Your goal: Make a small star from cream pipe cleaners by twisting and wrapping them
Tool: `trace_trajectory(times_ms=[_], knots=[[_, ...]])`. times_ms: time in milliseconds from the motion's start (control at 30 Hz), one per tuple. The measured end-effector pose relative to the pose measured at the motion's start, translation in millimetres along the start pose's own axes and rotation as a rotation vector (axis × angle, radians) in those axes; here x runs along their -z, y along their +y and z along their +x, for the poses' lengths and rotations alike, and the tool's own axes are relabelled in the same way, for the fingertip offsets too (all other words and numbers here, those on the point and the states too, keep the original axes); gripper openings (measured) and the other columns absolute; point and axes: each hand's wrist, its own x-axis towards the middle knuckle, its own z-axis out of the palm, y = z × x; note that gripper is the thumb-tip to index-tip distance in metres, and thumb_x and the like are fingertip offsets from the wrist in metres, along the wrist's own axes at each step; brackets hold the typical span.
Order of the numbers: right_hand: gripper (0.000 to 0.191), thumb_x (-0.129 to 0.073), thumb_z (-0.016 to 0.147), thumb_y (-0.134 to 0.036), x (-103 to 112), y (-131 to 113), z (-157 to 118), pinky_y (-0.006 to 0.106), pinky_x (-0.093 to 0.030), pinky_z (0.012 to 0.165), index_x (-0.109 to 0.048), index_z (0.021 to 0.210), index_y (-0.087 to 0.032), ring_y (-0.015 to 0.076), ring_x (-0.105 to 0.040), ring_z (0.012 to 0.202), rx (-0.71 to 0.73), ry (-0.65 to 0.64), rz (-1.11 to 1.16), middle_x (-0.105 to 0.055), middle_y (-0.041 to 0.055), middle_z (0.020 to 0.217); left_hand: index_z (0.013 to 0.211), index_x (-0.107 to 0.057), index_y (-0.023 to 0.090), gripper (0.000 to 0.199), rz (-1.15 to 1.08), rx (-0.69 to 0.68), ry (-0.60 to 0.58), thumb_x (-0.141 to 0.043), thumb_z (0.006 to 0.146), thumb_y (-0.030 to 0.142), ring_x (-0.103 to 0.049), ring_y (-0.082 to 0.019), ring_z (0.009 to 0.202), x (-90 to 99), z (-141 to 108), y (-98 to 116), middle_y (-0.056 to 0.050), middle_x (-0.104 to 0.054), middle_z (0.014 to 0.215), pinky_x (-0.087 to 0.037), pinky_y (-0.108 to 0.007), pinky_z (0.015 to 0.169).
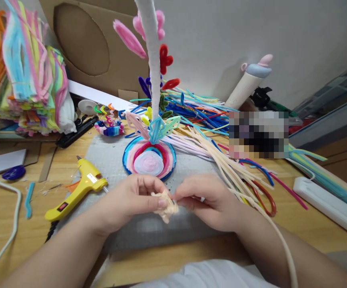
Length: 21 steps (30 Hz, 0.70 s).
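Between my hands is a small cream bundle of bent pipe cleaner (166,208). My left hand (137,198) pinches it between thumb and fingers. My right hand (211,202) is closed at the bundle's right edge, its fingertips pressed together; what they grip is too small to make out. Just beyond my hands stands a round base of coloured rings (149,160) with a white wrapped stem (154,76), which carries pink, red, purple, green and yellow fuzzy shapes. Looped pink, blue and green pieces (154,130) surround the stem's foot.
A yellow glue gun (86,184) lies left on the grey mat (101,152). Loose cream pipe cleaners (224,160) spread at right, near a white power strip (329,208). Pipe cleaner bundles (26,60) stand back left. A white cable (16,224) runs along the left side.
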Motion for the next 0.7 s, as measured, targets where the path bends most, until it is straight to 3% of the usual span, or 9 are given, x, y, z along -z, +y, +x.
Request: trace_trajectory(times_ms=[200, 333, 433, 533, 700], knots=[[0.018, -0.049, 0.08, -0.005, -20.0, 3.3, -5.4, 0.022, -0.046, 0.061, -0.061, 0.086, -0.017, 0.0109, -0.059, 0.066, -0.064, 0.256, 0.167, -0.065, 0.0021, 0.076, 0.072, -0.067, 0.013, 0.008, -0.321, -0.033, -0.024, -0.071, 0.068, 0.019, -0.055, -0.009, 0.058, -6.7, 4.4, -4.6, -0.002, -0.064, 0.065, -0.044, -0.018, 0.058], [0.014, -0.052, 0.079, -0.009, -30.6, 3.4, -4.7, 0.023, -0.044, 0.056, -0.061, 0.085, -0.018, 0.0115, -0.056, 0.063, -0.2, 0.398, 0.29, -0.061, 0.0013, 0.071, 0.074, -0.066, 0.014, 0.003, -0.387, -0.125, 0.048, -0.067, 0.073, 0.017, -0.055, -0.007, 0.058, -9.2, 10.2, -9.6, 0.0, -0.062, 0.065, -0.043, -0.016, 0.057], [0.001, -0.059, 0.078, -0.019, -36.0, 4.3, -1.4, 0.021, -0.042, 0.053, -0.058, 0.078, -0.019, 0.0104, -0.053, 0.06, -0.314, 0.45, 0.521, -0.059, -0.0005, 0.068, 0.074, -0.064, 0.015, 0.003, -0.327, -0.237, 0.146, -0.067, 0.073, 0.016, -0.054, -0.007, 0.06, -10.0, 13.0, -14.2, 0.001, -0.062, 0.067, -0.042, -0.015, 0.057], [0.016, -0.066, 0.075, -0.028, -39.1, 7.2, 1.4, 0.019, -0.039, 0.05, -0.055, 0.069, -0.018, 0.0079, -0.047, 0.053, -0.436, 0.486, 0.698, -0.053, -0.0038, 0.06, 0.074, -0.064, 0.016, 0.007, -0.208, -0.337, 0.235, -0.07, 0.071, 0.016, -0.055, -0.009, 0.069, -10.4, 14.1, -18.0, 0.001, -0.063, 0.075, -0.043, -0.017, 0.065], [0.014, -0.067, 0.074, -0.03, -39.3, 11.9, 2.9, 0.019, -0.031, 0.042, -0.06, 0.073, -0.018, 0.0053, -0.033, 0.042, -0.542, 0.497, 0.787, -0.044, -0.0069, 0.051, 0.073, -0.064, 0.017, 0.006, -0.01, -0.435, 0.345, -0.069, 0.072, 0.014, -0.056, -0.009, 0.073, -10.6, 16.3, -19.0, 0.002, -0.062, 0.075, -0.044, -0.019, 0.07]])
